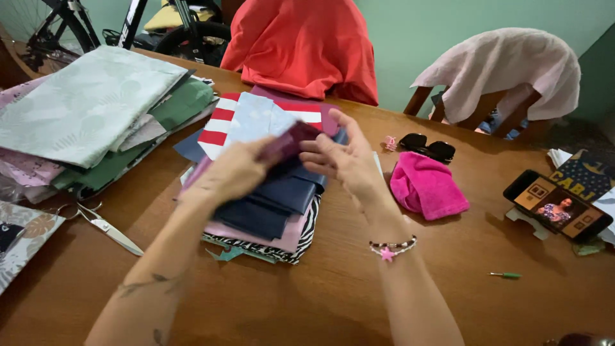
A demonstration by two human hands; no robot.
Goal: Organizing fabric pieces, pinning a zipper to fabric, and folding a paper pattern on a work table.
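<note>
OK: both hands pinch one small maroon fabric piece (289, 142) between them, left hand (232, 172) closed on its lower end, right hand (343, 157) fingers curled on the upper edge. Piece is held just above a stack of folded fabrics (269, 211) on the wooden table (320, 295). Scissors (106, 227) lie left of the stack; pink cloth (426, 187), sunglasses (428, 147) and a phone (557, 205) to the right.
</note>
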